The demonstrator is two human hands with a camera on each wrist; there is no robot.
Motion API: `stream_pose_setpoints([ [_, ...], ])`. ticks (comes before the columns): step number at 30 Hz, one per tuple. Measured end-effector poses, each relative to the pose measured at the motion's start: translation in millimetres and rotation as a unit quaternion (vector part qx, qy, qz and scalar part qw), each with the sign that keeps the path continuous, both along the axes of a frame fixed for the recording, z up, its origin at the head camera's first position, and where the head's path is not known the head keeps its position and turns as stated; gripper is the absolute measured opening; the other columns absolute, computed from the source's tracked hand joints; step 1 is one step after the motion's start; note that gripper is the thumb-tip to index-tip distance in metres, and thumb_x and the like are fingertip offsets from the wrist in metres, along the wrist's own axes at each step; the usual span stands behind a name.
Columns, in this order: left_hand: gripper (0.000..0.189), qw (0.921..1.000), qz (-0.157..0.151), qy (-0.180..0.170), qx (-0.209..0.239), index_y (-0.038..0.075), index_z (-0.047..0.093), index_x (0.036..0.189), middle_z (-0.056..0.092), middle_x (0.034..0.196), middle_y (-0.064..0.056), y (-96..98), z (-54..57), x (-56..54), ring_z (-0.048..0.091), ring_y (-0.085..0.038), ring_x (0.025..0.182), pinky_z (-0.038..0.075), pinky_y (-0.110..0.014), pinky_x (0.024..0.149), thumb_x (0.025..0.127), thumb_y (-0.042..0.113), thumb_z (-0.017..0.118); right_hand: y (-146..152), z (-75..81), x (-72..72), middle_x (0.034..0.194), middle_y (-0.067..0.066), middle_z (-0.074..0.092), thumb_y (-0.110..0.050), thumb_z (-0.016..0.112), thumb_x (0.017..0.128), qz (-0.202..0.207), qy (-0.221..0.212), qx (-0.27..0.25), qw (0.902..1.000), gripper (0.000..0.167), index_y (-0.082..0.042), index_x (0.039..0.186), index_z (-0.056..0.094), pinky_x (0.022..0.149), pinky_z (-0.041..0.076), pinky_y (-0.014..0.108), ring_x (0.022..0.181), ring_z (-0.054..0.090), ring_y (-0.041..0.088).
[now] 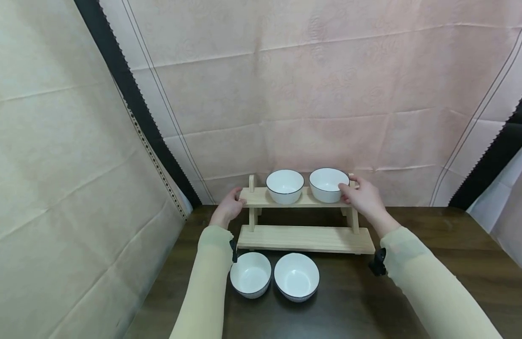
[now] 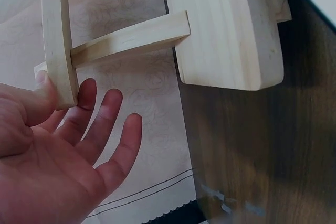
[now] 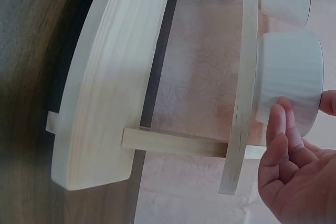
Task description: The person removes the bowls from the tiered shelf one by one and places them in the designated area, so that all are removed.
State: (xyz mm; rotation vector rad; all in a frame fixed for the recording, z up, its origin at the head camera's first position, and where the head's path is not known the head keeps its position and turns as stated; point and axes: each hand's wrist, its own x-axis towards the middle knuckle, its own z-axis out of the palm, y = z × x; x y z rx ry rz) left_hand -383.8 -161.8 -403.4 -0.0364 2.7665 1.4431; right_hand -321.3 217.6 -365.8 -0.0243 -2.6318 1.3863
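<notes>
A two-tier wooden rack point(image 1: 303, 238) stands on the table, with two white dark-rimmed bowls on its upper tier. At the left end of that tier, my left hand point(image 1: 230, 207) grips the board; the left wrist view shows the thumb on one face and the index finger behind it, the other fingers spread loosely. My right hand point(image 1: 364, 197) holds the right bowl point(image 3: 291, 72), thumb at the rim and fingers against the outer wall. Beside it sits the left bowl point(image 1: 285, 186), apart from both hands. Its lower tier point(image 2: 226, 35) carries nothing.
Two more white bowls, a left one point(image 1: 250, 275) and a right one point(image 1: 297, 277), sit side by side on the dark wooden table point(image 1: 346, 306) in front of the rack. A pale cloth point(image 1: 329, 94) hangs behind, and another cloth point(image 1: 74, 188) hangs along the left.
</notes>
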Motion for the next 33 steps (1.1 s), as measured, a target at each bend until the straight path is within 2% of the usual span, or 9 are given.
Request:
stream_pose_setpoints([
  [4,0.058,0.9999,-0.005,-0.008,-0.012,0.015,0.032,0.158,0.05,0.137,-0.019,0.1,0.5,-2.8,0.052,-0.034,0.124,0.04,-0.053,0.107,0.104,0.014,0.053,0.8,0.9,-0.7,0.099,0.018,0.074,-0.043,0.055,0.101,0.002,0.002,0.01,0.9999,0.07,0.002,0.152,0.035,0.078,0.055,0.032,0.085,0.072,0.026],
  [11,0.058,0.9997,-0.013,-0.013,-0.013,0.015,0.03,0.159,0.051,0.14,-0.022,0.1,1.0,-3.2,0.05,-0.036,0.129,0.037,-0.053,0.111,0.104,0.013,0.051,0.2,-0.7,-3.7,0.095,0.019,0.074,-0.035,0.057,0.101,-0.001,0.002,0.001,1.0,0.066,0.004,0.15,0.036,0.067,0.054,0.022,0.078,0.071,0.022],
  [18,0.059,0.9997,-0.018,-0.017,-0.007,0.016,0.026,0.16,0.045,0.149,-0.022,1.1,-1.9,-2.7,0.044,-0.036,0.137,0.032,-0.053,0.114,0.106,0.014,0.048,-2.2,-2.4,-4.4,0.096,0.021,0.073,-0.031,0.055,0.101,0.0,-0.004,-0.023,0.9997,0.066,0.003,0.153,0.032,0.069,0.057,0.025,0.075,0.07,0.021],
  [25,0.058,0.9996,-0.019,-0.021,-0.002,0.016,0.024,0.161,0.039,0.154,-0.021,1.3,-1.3,1.1,0.038,-0.037,0.142,0.029,-0.054,0.116,0.107,0.015,0.046,-4.8,-4.0,-5.5,0.094,0.022,0.072,-0.027,0.051,0.101,0.018,-0.02,-0.057,0.998,0.068,0.005,0.156,0.025,0.075,0.06,0.033,0.071,0.069,0.016],
  [33,0.059,0.9994,-0.026,-0.02,0.003,0.016,0.022,0.161,0.037,0.156,-0.021,-0.3,0.6,1.2,0.036,-0.036,0.143,0.028,-0.054,0.117,0.107,0.015,0.044,-7.4,-3.4,-7.0,0.095,0.024,0.071,-0.025,0.048,0.099,0.022,-0.028,-0.076,0.9965,0.068,0.005,0.156,0.023,0.067,0.058,0.023,0.073,0.07,0.017],
])
